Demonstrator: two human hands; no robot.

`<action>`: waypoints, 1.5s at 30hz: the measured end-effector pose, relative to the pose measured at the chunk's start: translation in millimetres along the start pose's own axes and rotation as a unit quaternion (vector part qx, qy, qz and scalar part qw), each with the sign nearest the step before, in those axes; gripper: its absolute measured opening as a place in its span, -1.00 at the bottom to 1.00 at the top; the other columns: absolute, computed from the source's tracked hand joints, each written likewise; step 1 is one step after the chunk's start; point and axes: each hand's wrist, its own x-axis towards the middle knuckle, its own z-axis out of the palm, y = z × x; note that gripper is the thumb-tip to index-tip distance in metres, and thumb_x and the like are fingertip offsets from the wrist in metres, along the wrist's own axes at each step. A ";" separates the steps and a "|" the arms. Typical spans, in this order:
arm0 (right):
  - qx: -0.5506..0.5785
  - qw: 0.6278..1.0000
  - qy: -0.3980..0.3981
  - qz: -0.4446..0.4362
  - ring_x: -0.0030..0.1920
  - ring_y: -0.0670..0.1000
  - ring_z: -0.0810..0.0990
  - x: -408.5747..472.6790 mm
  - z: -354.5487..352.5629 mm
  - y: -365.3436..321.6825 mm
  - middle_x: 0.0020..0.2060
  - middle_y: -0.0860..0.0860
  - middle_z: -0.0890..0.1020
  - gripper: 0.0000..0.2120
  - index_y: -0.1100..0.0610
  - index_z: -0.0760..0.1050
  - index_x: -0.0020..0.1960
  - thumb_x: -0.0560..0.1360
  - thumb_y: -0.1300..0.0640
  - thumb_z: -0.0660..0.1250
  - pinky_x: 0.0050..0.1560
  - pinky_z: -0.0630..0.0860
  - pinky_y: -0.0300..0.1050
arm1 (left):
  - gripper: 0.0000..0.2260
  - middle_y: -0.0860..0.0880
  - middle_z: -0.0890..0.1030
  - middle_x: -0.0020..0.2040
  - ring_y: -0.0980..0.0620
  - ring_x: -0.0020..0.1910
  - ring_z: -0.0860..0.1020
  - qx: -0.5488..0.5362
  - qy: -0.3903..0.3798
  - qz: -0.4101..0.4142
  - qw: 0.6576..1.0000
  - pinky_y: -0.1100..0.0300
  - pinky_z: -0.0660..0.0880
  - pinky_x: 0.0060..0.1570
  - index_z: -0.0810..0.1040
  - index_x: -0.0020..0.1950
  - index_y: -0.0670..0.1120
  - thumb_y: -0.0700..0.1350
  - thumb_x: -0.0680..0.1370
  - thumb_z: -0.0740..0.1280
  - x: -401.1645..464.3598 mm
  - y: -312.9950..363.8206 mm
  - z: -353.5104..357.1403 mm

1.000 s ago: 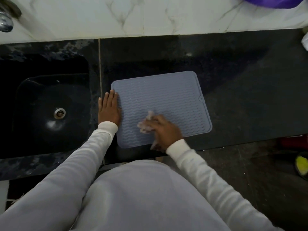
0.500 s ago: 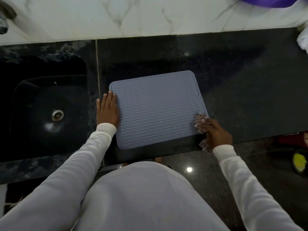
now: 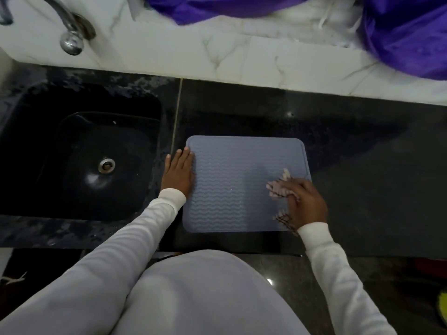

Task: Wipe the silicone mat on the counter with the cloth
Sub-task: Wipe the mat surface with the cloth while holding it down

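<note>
- Now the right hand (image 3: 305, 203), clutching the cloth (image 3: 278, 188), is back on the mat (image 3: 232, 184) from its right edge.
- Left hand (image 3: 178, 172) stays flat, fingers straight, pinning the mat's left edge to the worktop (image 3: 362, 165).

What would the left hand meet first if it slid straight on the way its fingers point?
Probably only bare counter along the mat edge, then the marble wall. The left hand points away from the person; nothing else shows there.

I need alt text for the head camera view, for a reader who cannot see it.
A person's right hand grips a crumpled cloth on the right side of a grey silicone mat, while the left hand rests flat on its left edge. The mat lies on a dark counter beside a black sink.
</note>
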 end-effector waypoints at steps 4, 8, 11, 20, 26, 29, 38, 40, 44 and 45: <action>0.087 0.995 -0.053 -0.006 0.00 0.07 0.59 60.1 47.5 -63.2 0.07 0.00 0.57 -0.64 -0.06 0.60 0.15 0.45 0.27 0.31 -0.02 0.54 -0.07 | -0.51 -0.05 0.07 0.58 -0.06 0.56 0.03 -0.016 -0.014 -0.005 1.000 0.01 -0.20 0.50 0.08 0.57 -0.08 -0.11 0.63 0.04 1.8 -1.8 -1.9; 0.009 0.988 -0.125 -0.087 0.18 0.13 0.53 107.5 104.9 -125.8 0.31 0.04 0.46 -0.57 -0.04 0.49 0.32 0.48 0.24 0.29 0.11 0.52 0.05 | -0.45 -0.05 0.10 0.57 -0.08 0.55 0.08 -0.014 -0.032 0.012 0.999 0.01 -0.19 0.49 0.12 0.56 -0.09 -0.02 0.57 -0.15 7.5 -5.4 -10.8; -0.107 0.950 -0.249 -0.156 0.35 0.20 0.38 118.3 142.2 -146.0 0.56 -0.03 -0.01 -0.19 -0.06 0.15 0.52 0.40 0.32 0.41 0.23 0.45 0.14 | -0.44 -0.05 0.13 0.57 -0.07 0.55 0.09 0.014 -0.040 0.018 0.999 0.00 -0.18 0.50 0.13 0.56 -0.11 0.02 0.57 -0.18 9.0 -6.6 -15.0; -0.106 0.953 -0.248 -0.138 0.37 0.10 0.41 147.3 139.6 -98.3 0.54 -0.22 -0.07 -0.24 -0.20 0.15 0.49 0.45 0.23 0.40 0.28 0.46 0.05 | -0.39 0.05 0.04 0.58 0.00 0.56 0.05 0.027 -0.057 0.017 0.998 -0.12 -0.19 0.48 0.06 0.58 0.02 0.10 0.52 -0.22 3.1 -13.7 -8.1; -0.063 0.971 -0.232 0.014 0.12 0.05 0.60 149.3 78.6 -10.0 0.42 -0.10 0.39 -0.31 -0.26 -0.12 0.53 0.58 0.15 0.16 0.18 0.50 -0.11 | -0.45 0.01 0.21 0.54 -0.07 0.52 0.20 0.008 -0.027 0.015 0.999 -0.19 -0.04 0.48 0.21 0.54 0.00 0.07 0.56 -0.14 2.4 -10.7 -3.5; -0.105 0.972 -0.198 0.071 0.18 0.12 0.58 146.9 51.9 31.3 0.38 -0.05 0.44 -0.37 -0.22 0.05 0.52 0.57 0.14 0.22 0.21 0.51 0.01 | -0.41 0.01 0.18 0.55 -0.06 0.53 0.16 0.015 -0.023 0.013 1.000 -0.15 -0.13 0.48 0.18 0.54 0.00 0.09 0.55 -0.21 3.6 -8.0 -5.3; -0.170 0.954 -0.180 0.171 0.31 0.20 0.44 147.3 29.0 89.5 0.46 -0.05 0.34 -0.45 -0.19 0.10 0.52 0.58 0.03 0.18 0.25 0.45 0.11 | -0.43 -0.01 0.16 0.56 -0.07 0.54 0.14 0.032 -0.022 0.010 0.999 -0.16 -0.10 0.49 0.18 0.55 0.00 0.08 0.56 -0.18 2.7 -6.1 -4.6; -0.153 0.956 -0.173 0.179 0.32 0.20 0.44 149.2 28.7 88.2 0.44 -0.02 0.37 -0.49 -0.18 0.12 0.51 0.60 0.00 0.15 0.28 0.43 0.10 | -0.43 -0.01 0.16 0.56 -0.07 0.54 0.13 0.035 -0.024 0.008 0.999 -0.17 -0.09 0.50 0.17 0.55 -0.01 0.07 0.55 -0.17 2.9 -5.3 -3.5; -0.118 0.953 -0.173 0.218 0.31 0.20 0.46 153.4 23.7 71.7 0.38 0.06 0.45 -0.55 -0.14 0.25 0.48 0.61 -0.14 0.11 0.30 0.40 0.03 | -0.41 -0.04 0.19 0.55 -0.10 0.53 0.15 0.026 -0.022 0.006 0.999 -0.18 -0.06 0.49 0.21 0.53 -0.04 0.05 0.53 -0.14 4.6 -3.3 -3.2; -0.103 0.954 -0.172 0.223 0.28 0.21 0.48 154.6 22.7 60.7 0.35 0.09 0.48 -0.58 -0.12 0.32 0.44 0.61 -0.15 0.11 0.26 0.42 0.01 | -0.41 -0.04 0.19 0.55 -0.10 0.53 0.15 0.026 -0.027 0.010 0.999 -0.18 -0.07 0.49 0.21 0.53 -0.04 0.06 0.52 -0.14 5.3 -4.1 -3.9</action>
